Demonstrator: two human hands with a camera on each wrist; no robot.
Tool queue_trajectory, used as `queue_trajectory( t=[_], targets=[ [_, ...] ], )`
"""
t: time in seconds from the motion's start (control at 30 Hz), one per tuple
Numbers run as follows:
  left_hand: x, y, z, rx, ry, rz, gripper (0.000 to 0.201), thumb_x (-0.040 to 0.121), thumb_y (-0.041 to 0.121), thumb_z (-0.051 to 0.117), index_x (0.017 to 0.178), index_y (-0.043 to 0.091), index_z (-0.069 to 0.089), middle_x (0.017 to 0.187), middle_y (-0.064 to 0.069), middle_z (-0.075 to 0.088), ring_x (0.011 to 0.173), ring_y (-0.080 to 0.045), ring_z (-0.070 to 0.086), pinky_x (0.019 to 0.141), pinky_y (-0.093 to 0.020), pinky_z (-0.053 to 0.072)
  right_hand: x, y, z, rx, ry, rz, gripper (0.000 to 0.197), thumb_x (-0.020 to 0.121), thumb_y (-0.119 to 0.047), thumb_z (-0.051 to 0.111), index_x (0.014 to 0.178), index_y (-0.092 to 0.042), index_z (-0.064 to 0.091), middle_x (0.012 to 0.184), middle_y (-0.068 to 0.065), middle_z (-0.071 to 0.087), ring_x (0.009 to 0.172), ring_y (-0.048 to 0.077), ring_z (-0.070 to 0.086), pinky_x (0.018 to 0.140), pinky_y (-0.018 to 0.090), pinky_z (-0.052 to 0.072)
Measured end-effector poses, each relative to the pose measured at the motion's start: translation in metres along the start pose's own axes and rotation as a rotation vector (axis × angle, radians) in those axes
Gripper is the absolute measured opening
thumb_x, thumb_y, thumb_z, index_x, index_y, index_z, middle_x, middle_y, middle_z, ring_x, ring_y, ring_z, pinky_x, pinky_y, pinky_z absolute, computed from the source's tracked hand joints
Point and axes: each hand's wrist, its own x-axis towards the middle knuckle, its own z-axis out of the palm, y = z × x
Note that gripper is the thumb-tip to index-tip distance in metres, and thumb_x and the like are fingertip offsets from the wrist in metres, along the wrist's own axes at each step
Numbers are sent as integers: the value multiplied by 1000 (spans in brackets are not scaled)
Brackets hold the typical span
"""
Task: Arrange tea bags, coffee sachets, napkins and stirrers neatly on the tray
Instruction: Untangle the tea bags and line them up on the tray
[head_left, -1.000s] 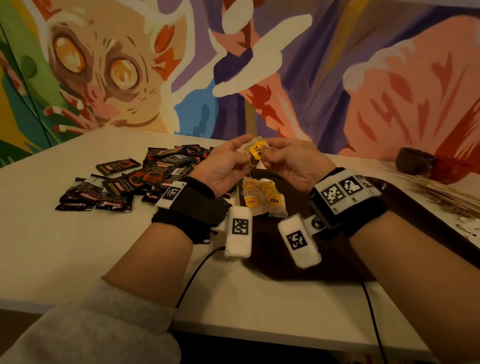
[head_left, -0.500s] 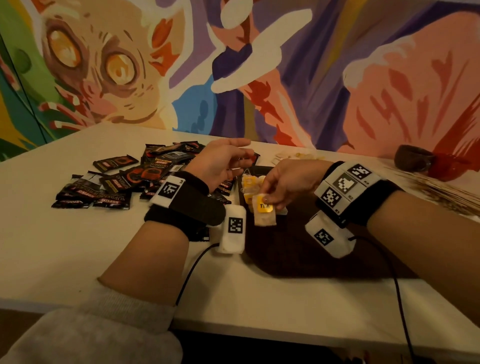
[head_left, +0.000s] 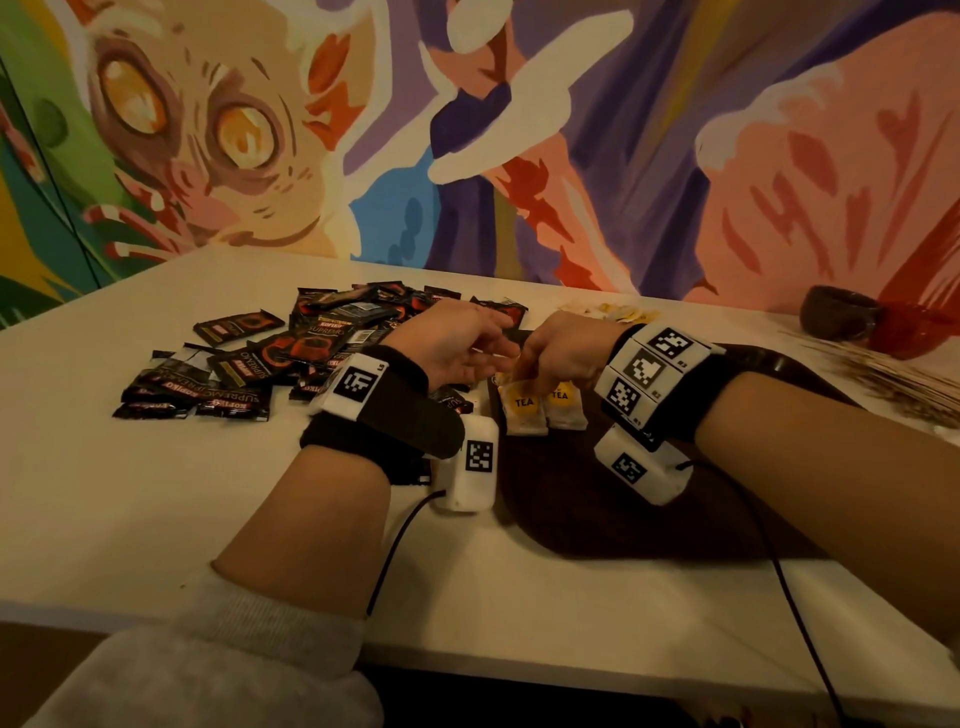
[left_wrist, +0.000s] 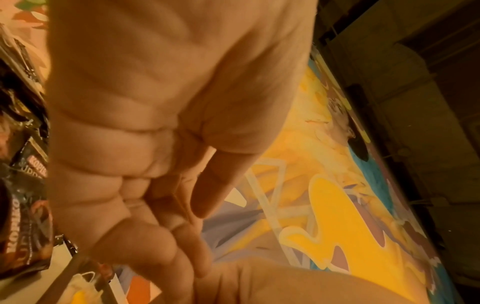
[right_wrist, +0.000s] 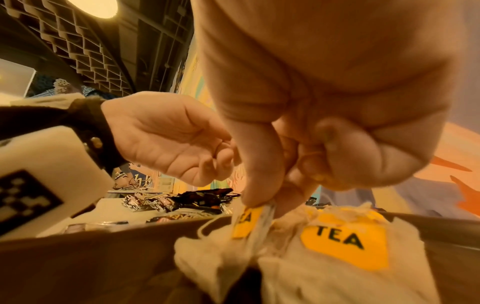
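Bright mural wall (head_left: 519, 130) behind a pale worktop (head_left: 156, 493); dark tray (head_left: 649, 519) sits on it under the right forearm.

Progress, judging from how things lie: early. Two tea bags (head_left: 540, 405) lie side by side on the tray just under the right hand (head_left: 561, 353), yellow "TEA" tags up. Everything else is still off the tray. Coffee sachets (head_left: 291, 358) lie in a loose heap on the worktop, beside and beyond the left hand (head_left: 452, 343). More tea bags (head_left: 608, 312) sit on the worktop beyond the right hand. Stirrers (head_left: 893, 379) lie in a bundle well out to the right of the right hand. Napkins: cannot tell, none clearly seen.

Grip state: right hand pinches the top edge of the left tea bag (right_wrist: 241, 236) between thumb and fingertips (right_wrist: 257, 185), bag touching the tray, apparently being set or straightened. Left hand (right_wrist: 168, 139) hovers just beside the right, fingers loosely curled, holding nothing.

Tea bag look: thin cream paper pouches, soft and crumpled, string looped near the top, square yellow tag with black lettering. The pair is roughly parallel and touching, slightly uneven at the top.
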Motion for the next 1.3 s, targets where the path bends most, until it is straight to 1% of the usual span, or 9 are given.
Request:
queue_trajectory(
  t=[0.1,0.27,0.47,0.53,0.7,0.9,1.0,1.13,1.3],
  targets=[
    [-2,-1,1,-8,-36,-53,21,99,11,44,116,11,57,84,-9,66,75,-18,65,63,-23,52,8,-2,4,-4,50,28,36,86,-11,64,121,-9,62,108,6,60,88,14,48,67,23,38],
    [-4,-1,6,-43,-126,-170,16,100,14,45,108,7,57,78,-19,70,64,-24,70,55,-27,59,16,-4,11,-50,37,91,33,83,-14,67,116,-9,65,108,7,63,92,16,53,60,21,39],
    [-1,-2,8,-6,-204,-227,24,103,22,38,94,7,54,98,-27,64,103,-36,64,77,-38,53,15,15,5,243,60,149,31,89,-10,59,120,-5,61,76,-4,54,64,6,49,50,9,42],
    [-1,-2,8,-9,-212,-250,23,102,24,39,97,5,51,107,-31,60,111,-43,58,78,-40,52,18,27,2,489,70,215,37,87,2,53,124,2,56,79,3,55,68,13,56,63,21,52],
    [2,-3,8,-90,-186,-242,29,101,23,43,118,1,49,119,-29,57,96,-40,65,73,-39,57,12,27,0,646,-84,300,44,94,7,41,137,-6,42,135,18,44,126,31,45,99,37,44],
    [3,8,8,-261,3,16,20,97,12,51,113,2,56,104,-20,66,83,-27,68,64,-26,59,27,75,-26,795,83,352,40,97,3,37,135,-6,44,105,12,50,106,28,54,86,39,49],
    [8,24,11,-219,15,91,16,99,14,47,108,5,57,100,-15,67,83,-23,68,67,-24,57,36,113,-44,696,182,372,38,96,0,42,133,-3,47,91,9,55,88,24,54,73,37,51],
    [31,56,22,-15,-11,106,18,98,18,49,110,7,58,101,-12,67,85,-20,67,71,-25,57,49,146,-50,352,189,373,38,95,-3,44,132,0,51,128,20,55,93,22,50,65,25,44],
    [79,79,42,327,-104,52,20,98,21,51,112,10,58,105,-10,63,91,-20,61,75,-28,53,63,161,-42,95,21,363,44,98,-6,37,141,-15,42,143,7,44,128,24,42,103,24,30]
  ],
)
